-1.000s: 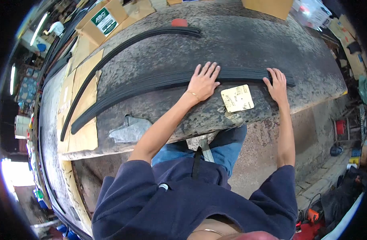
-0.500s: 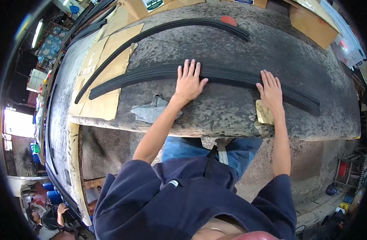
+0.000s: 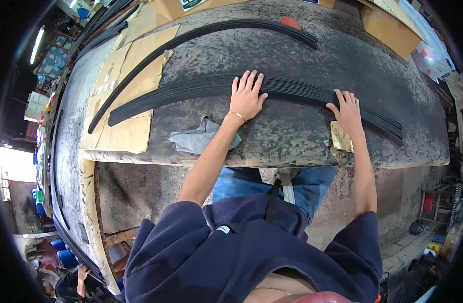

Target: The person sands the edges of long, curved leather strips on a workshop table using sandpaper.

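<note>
A bundle of long black strips [image 3: 191,90], gently curved, lies across the worktable [image 3: 272,134]. My left hand [image 3: 247,96] rests on the middle of the bundle, fingers laid across it and thumb out to the side. Farther right, my right hand [image 3: 348,113] lies over the same bundle with its fingertips bent slightly over the strips. A smaller black curved bundle [image 3: 206,31] stretches beyond it. Next to my left forearm is a crumpled grey cloth [image 3: 198,139]. A tan paper label or card [image 3: 341,136] sits beside my right wrist, partly covered.
Flattened cardboard [image 3: 128,134] lies under the left ends of both bundles. A red object [image 3: 290,22] touches the far strips. Cardboard boxes [image 3: 390,35] and a clear plastic bin [image 3: 433,60] stand at the back right. Another person [image 3: 69,285] is at lower left.
Both my hands have moved slightly right along the bundle. The grey cloth now appears a little farther right. My view has shifted a little too.
</note>
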Tool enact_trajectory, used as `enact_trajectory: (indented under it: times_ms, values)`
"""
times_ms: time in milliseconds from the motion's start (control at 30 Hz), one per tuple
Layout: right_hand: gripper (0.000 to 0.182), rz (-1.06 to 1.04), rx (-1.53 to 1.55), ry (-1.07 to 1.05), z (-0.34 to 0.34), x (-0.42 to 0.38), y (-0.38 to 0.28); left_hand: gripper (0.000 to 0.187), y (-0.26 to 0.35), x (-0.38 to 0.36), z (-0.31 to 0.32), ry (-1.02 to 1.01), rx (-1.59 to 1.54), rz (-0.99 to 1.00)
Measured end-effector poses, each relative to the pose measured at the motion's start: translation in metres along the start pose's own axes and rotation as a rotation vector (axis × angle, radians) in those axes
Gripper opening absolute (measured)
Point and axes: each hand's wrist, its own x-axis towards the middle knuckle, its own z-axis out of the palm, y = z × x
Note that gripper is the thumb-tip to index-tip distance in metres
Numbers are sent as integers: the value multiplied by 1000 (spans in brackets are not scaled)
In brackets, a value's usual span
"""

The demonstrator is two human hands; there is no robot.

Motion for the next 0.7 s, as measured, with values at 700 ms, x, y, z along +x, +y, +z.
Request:
enact_trajectory:
  times_ms: [700]
  values:
    - [75,-115,-13,-22,37,45,-79,81,15,8,1,-85,38,-62]
